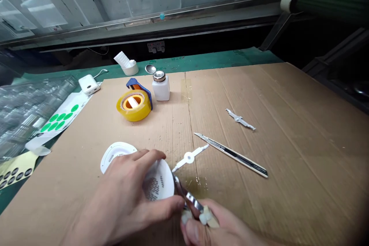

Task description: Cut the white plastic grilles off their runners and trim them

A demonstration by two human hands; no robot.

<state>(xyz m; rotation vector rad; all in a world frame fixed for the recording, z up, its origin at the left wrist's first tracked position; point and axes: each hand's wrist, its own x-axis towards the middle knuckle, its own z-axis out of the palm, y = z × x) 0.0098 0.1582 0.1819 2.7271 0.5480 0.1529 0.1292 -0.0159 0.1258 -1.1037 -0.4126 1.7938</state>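
Observation:
My left hand (127, 196) lies over a white round plastic cover (158, 182) with small perforations and grips it from above, fingers curled round its rim. A second white round piece (117, 153) sits just behind it. My right hand (207, 226) is closed on a pair of metal tweezers (184, 194), whose tips touch the right edge of the cover. A white plastic arm piece (189, 157) lies just beyond the tweezers.
A craft knife (230, 153) and another white arm piece (240, 119) lie on the cardboard sheet (288, 123) to the right. Behind are a yellow tape roll (134, 105), a white pump bottle (160, 85), a white charger (89, 84) and green sticker sheets (59, 121).

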